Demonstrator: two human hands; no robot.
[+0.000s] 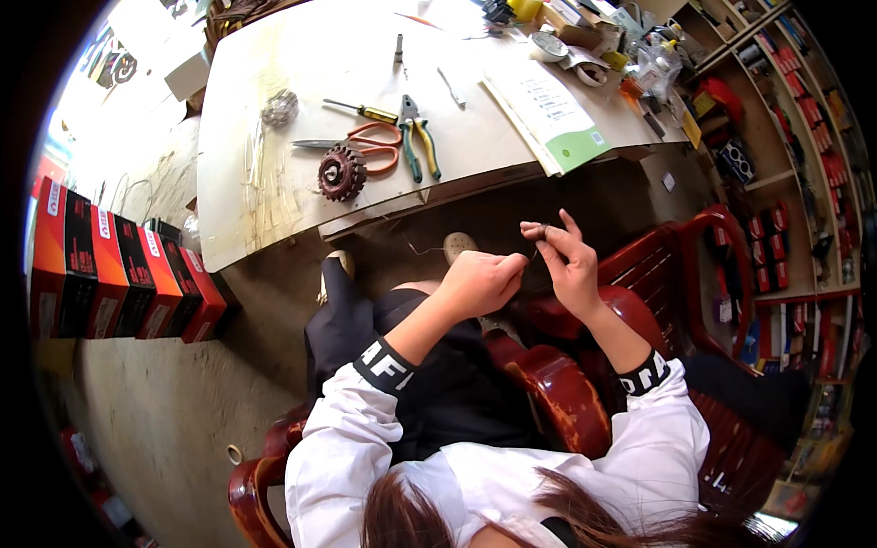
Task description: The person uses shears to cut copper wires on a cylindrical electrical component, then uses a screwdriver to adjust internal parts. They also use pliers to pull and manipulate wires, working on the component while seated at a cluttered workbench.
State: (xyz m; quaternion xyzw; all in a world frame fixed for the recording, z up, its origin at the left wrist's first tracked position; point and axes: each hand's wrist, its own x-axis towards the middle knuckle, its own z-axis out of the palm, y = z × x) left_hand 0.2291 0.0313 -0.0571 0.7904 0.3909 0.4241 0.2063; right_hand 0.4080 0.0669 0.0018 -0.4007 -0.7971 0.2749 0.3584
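Over my lap, in front of the table edge, both hands are raised close together. My left hand [484,281] is closed, its thumb and fingers pinched on a thin wire [426,249] whose loose end trails to the left. Right beside it, my right hand [570,263] has its thumb bent toward its fingers and one finger raised. A small dark loop [544,232] sits around one of its fingers; whether it is wound wire or a ring I cannot tell. A fine dark strand runs between the two hands.
The white table [274,173] bears a dark red toothed wheel [342,173], orange-handled scissors [375,146], green-yellow pliers [417,137], a screwdriver [365,111], a wire tangle [280,108] and a booklet [553,114]. Red-black boxes [114,265] stand left; a dark red chair [649,274] is right.
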